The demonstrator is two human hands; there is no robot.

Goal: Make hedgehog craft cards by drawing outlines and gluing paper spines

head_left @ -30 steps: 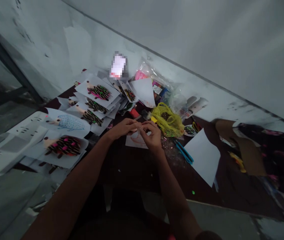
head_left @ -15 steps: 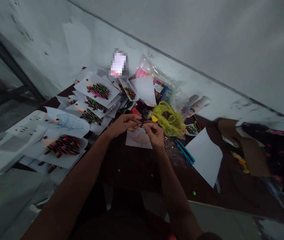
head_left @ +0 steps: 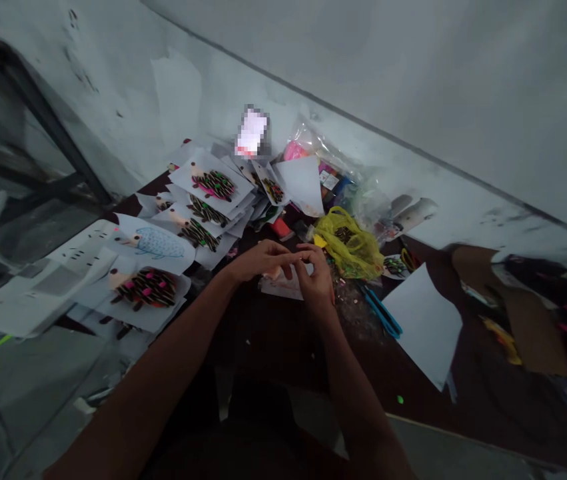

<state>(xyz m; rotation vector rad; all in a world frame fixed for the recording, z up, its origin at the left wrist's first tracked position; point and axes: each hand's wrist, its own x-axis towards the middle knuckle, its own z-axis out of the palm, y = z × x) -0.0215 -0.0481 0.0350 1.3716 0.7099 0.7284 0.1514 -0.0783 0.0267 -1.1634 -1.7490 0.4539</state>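
White label (head_left: 330,181), unreadable, beyond right hand (head_left: 317,283)

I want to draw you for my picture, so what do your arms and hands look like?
Your left forearm and right forearm are bare, with no sleeves on them. Your left hand and right hand have no gloves, and I see no watch or bracelet. A dark top shows below.

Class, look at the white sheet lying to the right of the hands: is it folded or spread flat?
Spread flat: the white sheet lies open in a single layer on the dark tabletop, with no fold visible.
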